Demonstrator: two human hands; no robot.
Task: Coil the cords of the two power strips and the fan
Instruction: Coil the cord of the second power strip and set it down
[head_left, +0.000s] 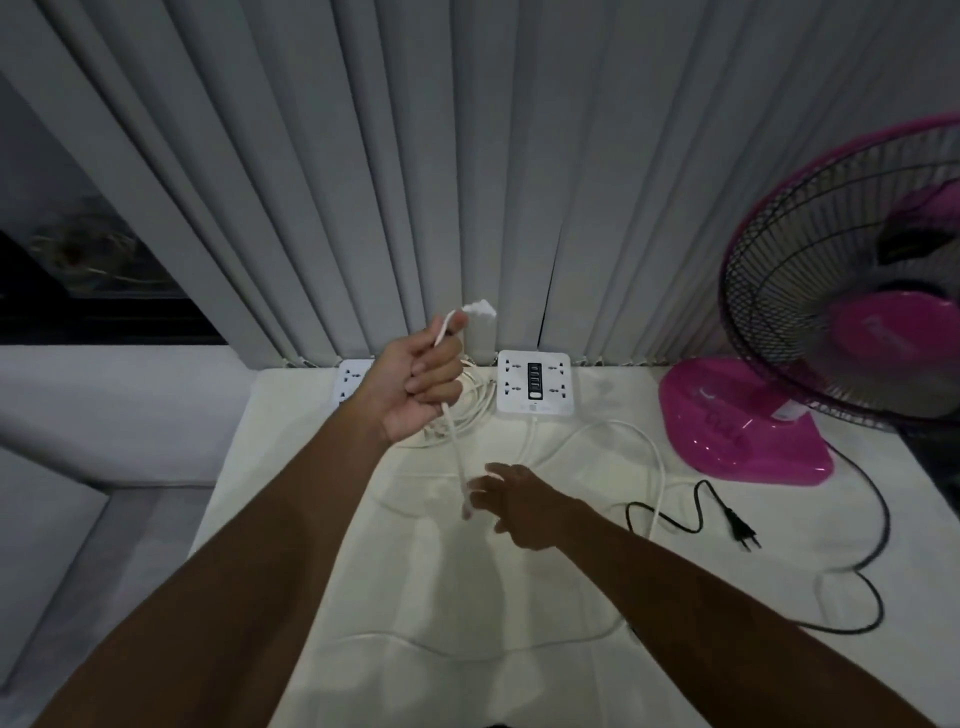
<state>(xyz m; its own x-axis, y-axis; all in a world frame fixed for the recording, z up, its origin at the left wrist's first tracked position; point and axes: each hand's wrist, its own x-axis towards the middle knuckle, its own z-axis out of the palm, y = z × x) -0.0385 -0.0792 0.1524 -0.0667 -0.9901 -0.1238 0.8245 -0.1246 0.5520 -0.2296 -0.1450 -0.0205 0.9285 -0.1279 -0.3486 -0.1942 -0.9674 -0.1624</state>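
My left hand (415, 387) is raised over the table, shut on a white cord whose plug (480, 309) sticks up above my fingers. The cord (457, 457) hangs down to my right hand (519, 506), whose fingers pinch it low over the table. A white power strip (535, 382) lies at the back, its white cord (644, 447) looping loose across the table. A second white strip (350, 382) is half hidden behind my left hand, with a coiled white cord (475, 410) beside it. The pink fan (841, 312) stands right; its black cord (878, 525) and plug (743, 527) lie loose.
The work lies on a white table (395, 597) against grey pleated curtains (467, 156). To the left is a dark window (78, 270) above a white ledge. The table's left edge drops off near my left forearm.
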